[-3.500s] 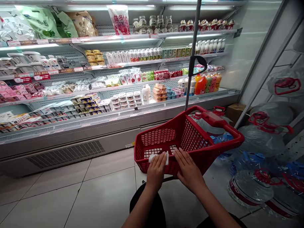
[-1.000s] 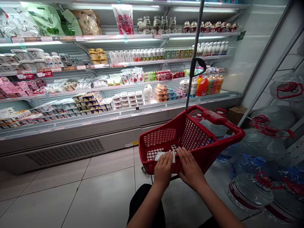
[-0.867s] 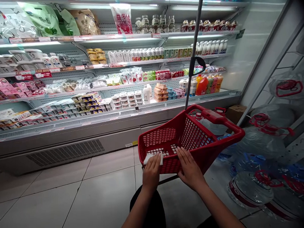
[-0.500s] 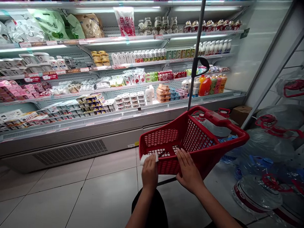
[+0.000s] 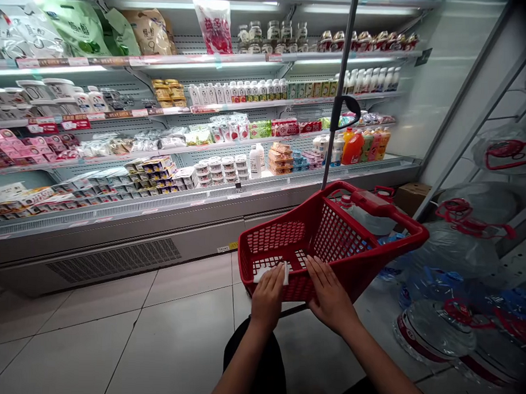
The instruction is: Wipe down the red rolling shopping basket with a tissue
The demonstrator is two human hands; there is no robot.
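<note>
1. Pressing the white cloth (image 5: pixel 262 273) onto the red cart (image 5: pixel 358 276), on its near rim: left hand (image 5: pixel 268 298) is bending over the edge, fingers together and half curled, trapping the cloth against the plastic. Thumb is hiding; cannot tell whether it is pinching.

2. Right hand (image 5: pixel 331 294) is lying over the same rim, nearer the handle (image 5: pixel 377 205), just beside the left. Fingers are reaching inward nearly straight, palm unclosed; it is touching the rim and showing nothing else in hand. Pressure: cannot tell.

3. Cart is standing on the tiled floor (image 5: pixel 176 337), before the chilled case (image 5: pixel 192 235). Cloth is sitting between the rim's low left corner and the right hand.

4. Risks, as judged: a loose cloth edge could be catching in the lattice or slipping inside if the fingers are pressing unevenly. A hard sideways push, poorly braced by the right hand, could be shifting the cart toward the water jugs (image 5: pixel 435 335) near its handle end.

5. Cart's long axis is running left to right, roughly along the case front; low end is pointing left, handle end right. Cloth is lying lengthwise along the rim.
</note>
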